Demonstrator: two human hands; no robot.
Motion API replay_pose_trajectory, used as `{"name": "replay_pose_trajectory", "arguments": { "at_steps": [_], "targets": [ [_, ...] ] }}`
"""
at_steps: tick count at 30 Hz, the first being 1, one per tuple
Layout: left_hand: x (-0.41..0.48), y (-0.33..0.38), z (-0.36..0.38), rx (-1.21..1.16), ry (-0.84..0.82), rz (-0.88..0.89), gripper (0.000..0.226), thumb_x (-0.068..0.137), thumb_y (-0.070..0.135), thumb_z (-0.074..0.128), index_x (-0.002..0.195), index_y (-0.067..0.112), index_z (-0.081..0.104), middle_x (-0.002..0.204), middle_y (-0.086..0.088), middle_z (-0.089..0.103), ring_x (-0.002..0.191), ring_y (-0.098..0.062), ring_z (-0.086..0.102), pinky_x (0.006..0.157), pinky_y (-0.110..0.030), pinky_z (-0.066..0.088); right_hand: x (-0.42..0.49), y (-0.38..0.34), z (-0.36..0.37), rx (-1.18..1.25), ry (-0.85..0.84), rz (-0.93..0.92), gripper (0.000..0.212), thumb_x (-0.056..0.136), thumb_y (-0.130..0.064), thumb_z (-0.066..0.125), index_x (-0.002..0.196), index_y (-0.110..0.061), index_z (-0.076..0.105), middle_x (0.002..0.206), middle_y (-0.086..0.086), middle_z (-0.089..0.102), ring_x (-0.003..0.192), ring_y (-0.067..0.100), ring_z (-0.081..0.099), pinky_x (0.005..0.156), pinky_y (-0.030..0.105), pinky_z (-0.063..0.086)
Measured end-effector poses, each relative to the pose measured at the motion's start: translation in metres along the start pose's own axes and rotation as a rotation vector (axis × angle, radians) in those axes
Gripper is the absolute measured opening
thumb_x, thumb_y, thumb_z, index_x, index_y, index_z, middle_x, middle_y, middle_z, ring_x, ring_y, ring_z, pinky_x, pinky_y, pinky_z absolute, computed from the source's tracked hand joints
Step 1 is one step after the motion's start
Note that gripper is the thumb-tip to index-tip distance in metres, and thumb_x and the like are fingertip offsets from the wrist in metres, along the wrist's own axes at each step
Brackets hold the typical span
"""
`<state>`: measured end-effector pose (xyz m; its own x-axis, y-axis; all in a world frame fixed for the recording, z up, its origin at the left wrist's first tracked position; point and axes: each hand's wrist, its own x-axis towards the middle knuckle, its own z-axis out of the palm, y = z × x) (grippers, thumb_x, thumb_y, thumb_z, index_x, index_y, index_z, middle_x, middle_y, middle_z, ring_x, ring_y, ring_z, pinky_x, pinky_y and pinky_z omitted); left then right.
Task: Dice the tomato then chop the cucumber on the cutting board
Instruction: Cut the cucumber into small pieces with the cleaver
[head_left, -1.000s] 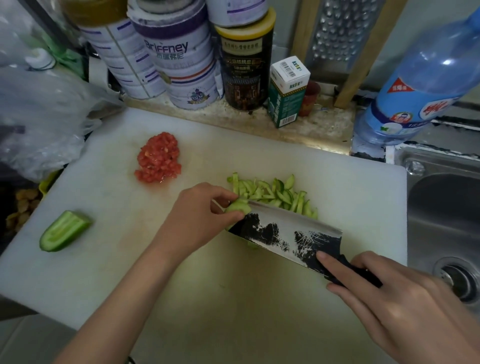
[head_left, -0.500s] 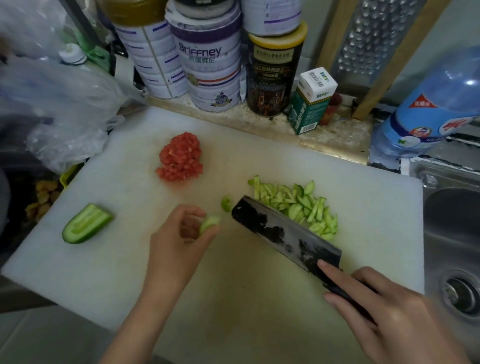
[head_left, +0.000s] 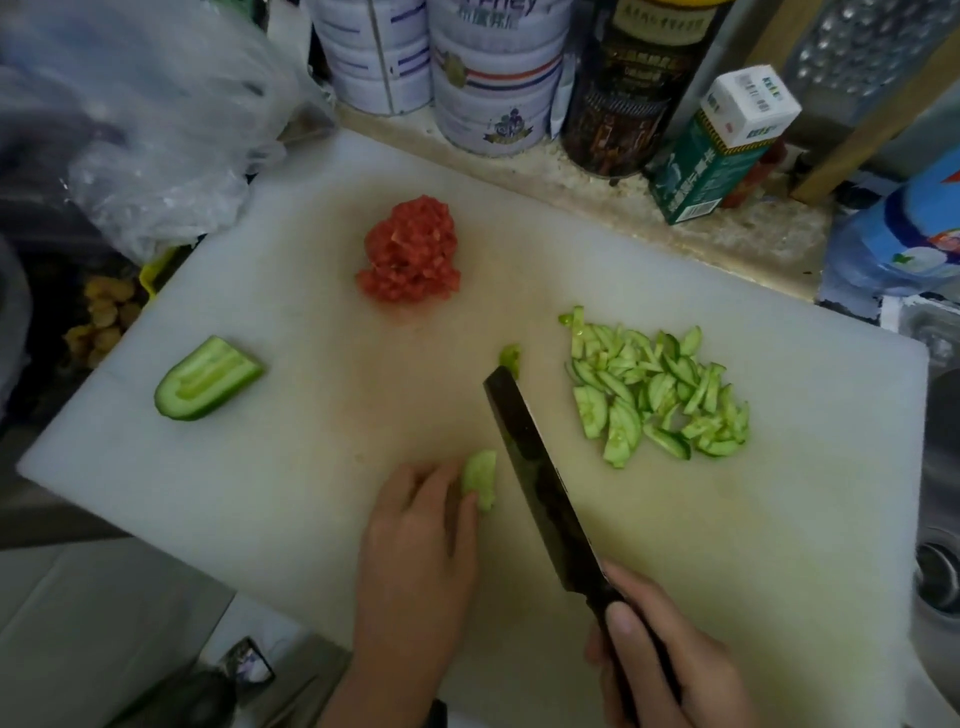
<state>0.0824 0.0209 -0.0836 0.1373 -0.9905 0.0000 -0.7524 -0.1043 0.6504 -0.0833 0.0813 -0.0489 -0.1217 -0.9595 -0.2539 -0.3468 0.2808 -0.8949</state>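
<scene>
The tomato (head_left: 410, 252) is diced on the cutting board (head_left: 311, 467), cucumber slices (head_left: 654, 395) piled nearby — a stub (head_left: 480, 478) is pinched by the left hand (head_left: 415, 545), the knife (head_left: 540, 483) gripped by the right hand (head_left: 670, 670); one cucumber half (head_left: 208, 378) is uncut.

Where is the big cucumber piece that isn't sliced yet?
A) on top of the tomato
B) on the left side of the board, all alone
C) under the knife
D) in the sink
B: the big cucumber piece lies cut side up near the board's left edge, apart from the knife and the tomato.
</scene>
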Motion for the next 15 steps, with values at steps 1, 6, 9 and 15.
{"name": "replay_pose_trajectory", "arguments": {
  "at_steps": [1,6,9,15],
  "targets": [
    [0.0,-0.004,-0.002,-0.007,0.0,-0.032,0.024,0.083,0.01,0.074,0.106,0.012,0.071,0.095,0.004,0.062,0.075,-0.008,0.056,0.075,-0.015,0.041,-0.002,0.001,0.004,-0.017,-0.001,0.008,0.048,0.079,-0.072,0.044,0.108,-0.041,0.067,0.064,0.0,0.062,0.042,0.014,0.055,0.047,0.014,0.042],
    [0.015,-0.008,-0.004,-0.152,-0.032,-0.089,0.02,0.082,0.014,0.075,0.102,0.015,0.074,0.088,0.009,0.064,0.075,0.005,0.057,0.073,0.002,0.039,-0.009,0.003,0.022,-0.055,0.019,0.072,0.038,0.077,-0.058,0.043,0.109,-0.05,0.062,0.065,-0.004,0.063,0.045,0.014,0.057,0.047,0.017,0.044],
    [0.02,-0.005,-0.001,-0.196,-0.054,-0.116,0.018,0.081,0.006,0.075,0.096,0.016,0.074,0.084,0.011,0.062,0.073,0.003,0.058,0.072,0.0,0.041,-0.008,0.001,0.032,-0.037,0.019,0.073,0.038,0.079,-0.057,0.043,0.111,-0.05,0.062,0.067,-0.003,0.062,0.045,0.014,0.057,0.047,0.018,0.044],
    [0.02,0.0,-0.002,-0.224,-0.075,-0.193,0.016,0.083,0.007,0.072,0.09,0.021,0.067,0.082,0.011,0.06,0.07,0.001,0.056,0.069,0.001,0.04,-0.001,-0.006,0.031,-0.113,0.015,0.012,0.039,0.085,-0.056,0.041,0.117,-0.045,0.06,0.067,-0.006,0.06,0.044,0.012,0.056,0.047,0.017,0.043]
  ]
}}
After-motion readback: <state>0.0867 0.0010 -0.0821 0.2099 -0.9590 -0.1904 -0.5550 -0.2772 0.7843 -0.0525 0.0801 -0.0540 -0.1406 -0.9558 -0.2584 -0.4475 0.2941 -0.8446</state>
